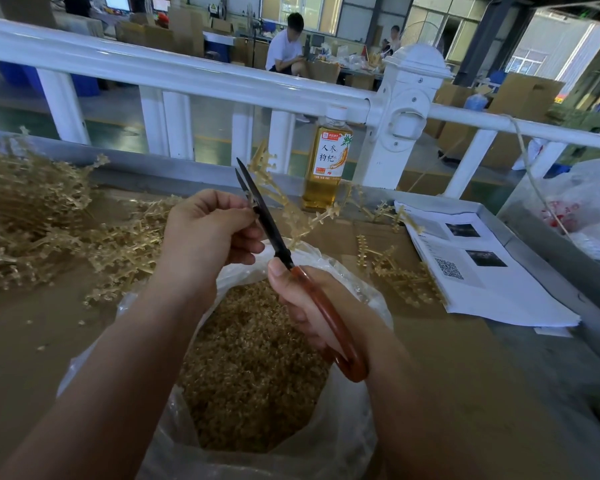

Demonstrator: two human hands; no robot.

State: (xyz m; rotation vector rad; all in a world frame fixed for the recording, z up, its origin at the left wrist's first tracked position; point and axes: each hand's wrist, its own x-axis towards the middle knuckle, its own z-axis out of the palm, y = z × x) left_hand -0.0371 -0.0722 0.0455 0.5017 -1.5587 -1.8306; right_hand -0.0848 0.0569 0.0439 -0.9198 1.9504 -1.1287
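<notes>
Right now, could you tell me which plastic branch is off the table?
The branch pinched by the left hand, raised beside the scissors; the rest lie in the heap or beside the papers.

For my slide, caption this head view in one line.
Right hand holds orange-handled scissors at a plastic sprue pinched by the left hand, over a bag of pieces.

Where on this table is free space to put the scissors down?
Bare brown cardboard lies left of the clear plastic bag, nearer than the pile of tan plastic sprues, and right of the bag, nearer than the white printed sheets. Crowded: between bag and amber drink bottle, where loose sprues lie.
</notes>
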